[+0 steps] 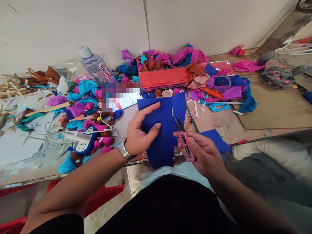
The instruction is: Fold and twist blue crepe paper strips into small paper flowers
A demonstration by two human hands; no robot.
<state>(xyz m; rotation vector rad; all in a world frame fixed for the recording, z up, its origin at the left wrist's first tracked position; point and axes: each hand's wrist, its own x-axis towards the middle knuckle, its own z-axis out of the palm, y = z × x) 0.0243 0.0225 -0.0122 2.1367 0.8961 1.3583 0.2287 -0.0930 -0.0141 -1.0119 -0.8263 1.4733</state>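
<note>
My left hand, with a metal-banded watch at the wrist, holds a dark blue sheet. Its thumb and index finger lie on top, spread apart, while the other fingers are hidden, seemingly under the sheet. Whether the sheet is cloth or crepe paper I cannot tell. In my right hand is a pair of small scissors with pink handles, blades slightly apart and pointing away from me. The blade tips are close to a slit between the sheet and a narrower blue strip. Another blue piece lies right of my right hand.
A water bottle leans at the back left, near a lit phone. Coloured scraps and a blue-white power strip lie on the left. Orange sheets, tape rolls and cardboard are farther right.
</note>
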